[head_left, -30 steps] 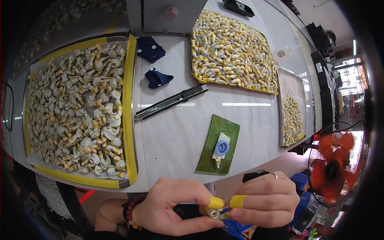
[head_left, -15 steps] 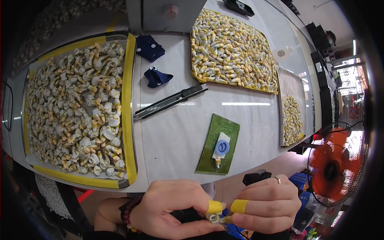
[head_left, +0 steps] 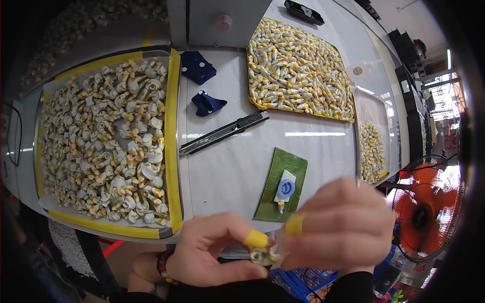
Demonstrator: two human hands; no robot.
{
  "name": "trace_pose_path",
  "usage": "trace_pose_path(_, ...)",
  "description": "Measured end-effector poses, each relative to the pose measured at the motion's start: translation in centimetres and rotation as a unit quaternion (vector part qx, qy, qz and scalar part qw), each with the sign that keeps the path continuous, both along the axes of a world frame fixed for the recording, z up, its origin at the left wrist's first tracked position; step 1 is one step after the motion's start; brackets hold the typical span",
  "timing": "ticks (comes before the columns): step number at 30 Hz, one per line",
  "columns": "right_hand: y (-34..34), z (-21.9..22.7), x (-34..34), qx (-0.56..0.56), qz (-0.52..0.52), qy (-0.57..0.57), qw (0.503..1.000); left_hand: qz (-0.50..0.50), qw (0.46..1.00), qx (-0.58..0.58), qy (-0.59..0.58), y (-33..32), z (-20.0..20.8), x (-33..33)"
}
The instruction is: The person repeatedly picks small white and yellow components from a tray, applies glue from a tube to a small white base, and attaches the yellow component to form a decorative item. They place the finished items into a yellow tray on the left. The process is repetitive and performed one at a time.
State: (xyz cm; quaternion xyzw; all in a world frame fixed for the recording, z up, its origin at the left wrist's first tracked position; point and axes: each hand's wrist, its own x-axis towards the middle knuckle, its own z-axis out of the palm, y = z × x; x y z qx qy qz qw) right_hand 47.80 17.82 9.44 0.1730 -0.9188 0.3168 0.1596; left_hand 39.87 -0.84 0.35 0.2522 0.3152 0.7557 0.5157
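In the head view, the small white coiled piece (head_left: 260, 256) was just off the table's (head_left: 222, 177) near edge, pinched between thumb and yellow-wrapped forefinger of the left hand (head_left: 204, 252). The right hand (head_left: 341, 227), blurred, hung close on its right, back upward, fingers bent toward the left hand; whether it gripped anything, I could not tell.

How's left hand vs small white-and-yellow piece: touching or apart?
Touching: the head view shows the left hand pinching the small white-and-yellow piece between its fingers.
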Motion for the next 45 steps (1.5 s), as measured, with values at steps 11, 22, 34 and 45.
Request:
trace_pose_path(11, 2.9, -5.7, -11.6, 0.234, -0.035, -0.156, 0.959, -0.044, 0.943, 0.085, -0.318, -1.3, -2.2, 0.8)
trace_pose_path(22, -0.7, -0.4, -2.3, -0.056, 0.057, -0.027, 0.996, 0.048, 0.952, 0.066, -0.294, -1.4, -2.3, 1.9)
trace_pose_path(34, -1.5, -1.7, 1.2, 0.103, 0.014, 0.047, 0.994, 0.054, 0.968, 0.02, -0.244, 0.4, -1.0, 3.1)
trace_pose_path(45, 0.9, -3.0, 1.4, -0.012, 0.193, 0.047, 0.98, -0.075, 0.951, -0.035, -0.296, 0.5, -2.3, 3.7)
